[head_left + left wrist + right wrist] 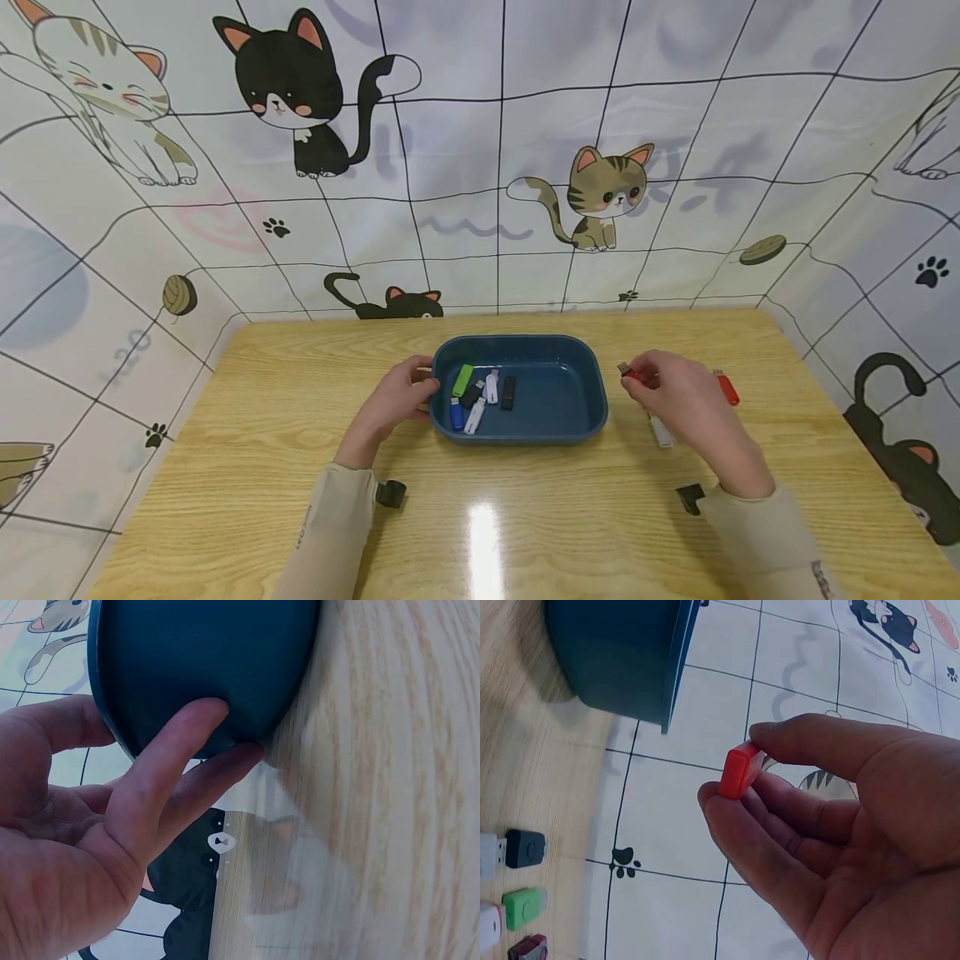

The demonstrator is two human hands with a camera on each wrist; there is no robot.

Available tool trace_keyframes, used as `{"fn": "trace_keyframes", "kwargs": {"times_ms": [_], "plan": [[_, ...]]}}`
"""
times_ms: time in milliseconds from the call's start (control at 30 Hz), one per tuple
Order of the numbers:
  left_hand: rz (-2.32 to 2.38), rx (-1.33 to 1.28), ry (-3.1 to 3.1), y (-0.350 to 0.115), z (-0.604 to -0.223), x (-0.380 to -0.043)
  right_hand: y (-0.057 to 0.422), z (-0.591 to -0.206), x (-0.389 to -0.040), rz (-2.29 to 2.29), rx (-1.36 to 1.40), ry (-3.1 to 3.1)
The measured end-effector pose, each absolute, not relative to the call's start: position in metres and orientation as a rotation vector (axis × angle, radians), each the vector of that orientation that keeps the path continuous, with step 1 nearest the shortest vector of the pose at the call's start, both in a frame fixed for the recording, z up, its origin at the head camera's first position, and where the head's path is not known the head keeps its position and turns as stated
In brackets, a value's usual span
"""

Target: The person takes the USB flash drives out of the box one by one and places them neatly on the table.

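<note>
Pinching a red stick (737, 774), right grip (681, 396) hovers near white stick (661, 432); left grip (393, 398) holds blue tray (558, 400).

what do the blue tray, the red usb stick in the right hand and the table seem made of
Blue tray: probably plastic, smooth with a sheen, going by its even colour and rounded corners.
Red USB stick: likely a plastic body, given its uniform red and crisp edges; its greyish plug may be metal.
Table: wood or wood-look laminate, glossy; grain and a bright reflection show.
</note>
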State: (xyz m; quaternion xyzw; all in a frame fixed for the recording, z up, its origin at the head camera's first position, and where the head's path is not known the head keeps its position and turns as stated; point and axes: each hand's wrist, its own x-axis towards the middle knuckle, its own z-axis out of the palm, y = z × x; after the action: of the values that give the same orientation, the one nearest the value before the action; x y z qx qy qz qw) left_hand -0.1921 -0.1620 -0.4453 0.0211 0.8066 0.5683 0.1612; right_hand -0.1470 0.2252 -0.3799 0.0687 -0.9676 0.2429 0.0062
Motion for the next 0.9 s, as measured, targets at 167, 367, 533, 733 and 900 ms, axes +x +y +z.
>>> {"fn": "trace_keyframes", "kwargs": {"times_ms": [167,367,533,733,900], "plan": [[1.625,0.055,2.296,-0.161,-0.445,-0.192,0.238,-0.381,-0.145,0.737,0.174,-3.038],[1.627,0.05,2.295,-0.161,-0.445,-0.193,0.257,-0.384,-0.142,0.743,0.123,-3.077],[1.63,0.046,2.296,-0.162,-0.446,-0.193,0.272,-0.386,-0.14,0.745,0.059,-3.124],[1.628,0.042,2.301,-0.162,-0.445,-0.192,0.29,-0.389,-0.142,0.689,-0.003,-3.135],[1.63,0.042,2.3,-0.162,-0.445,-0.193,0.306,-0.394,-0.145,0.698,-0.048,-3.17]]}}
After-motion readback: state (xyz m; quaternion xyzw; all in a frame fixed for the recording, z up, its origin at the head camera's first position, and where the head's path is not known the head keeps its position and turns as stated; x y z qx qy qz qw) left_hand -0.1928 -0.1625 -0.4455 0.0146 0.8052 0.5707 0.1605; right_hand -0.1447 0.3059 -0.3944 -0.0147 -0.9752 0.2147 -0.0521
